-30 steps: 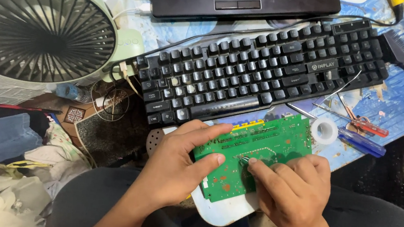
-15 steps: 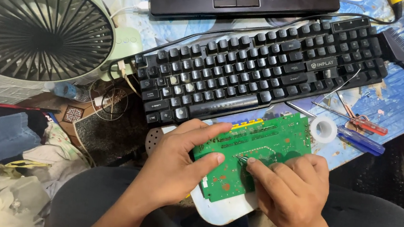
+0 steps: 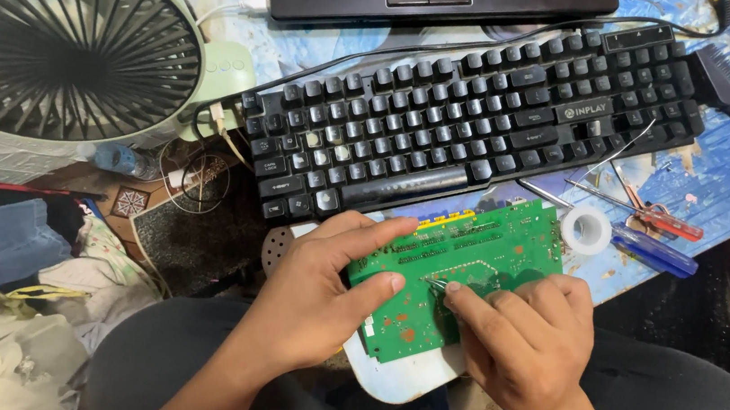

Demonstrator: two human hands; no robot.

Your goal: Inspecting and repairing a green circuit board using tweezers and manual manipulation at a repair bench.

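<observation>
1. Just beyond: black mechanical keyboard (image 3: pixel 473 126), white tape roll (image 3: pixel 586 229), blue-handled screwdriver (image 3: pixel 655 250); pale green round fan (image 3: pixel 71 38) far left.
2. Green rectangular circuit board (image 3: pixel 467 265) on white oval tray (image 3: pixel 401 381) over lap; long axis running near-left to far-right.
3. Left hand (image 3: pixel 320 291) fingers spread, steadying board's left edge.
4. Right hand (image 3: pixel 527 340) fingers curled, pinching small metal part on board.

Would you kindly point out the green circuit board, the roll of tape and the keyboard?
green circuit board (image 3: pixel 505 247), head view, bare upper middle.
roll of tape (image 3: pixel 586 230), head view, white rim.
keyboard (image 3: pixel 473 121), head view, central keys.
</observation>
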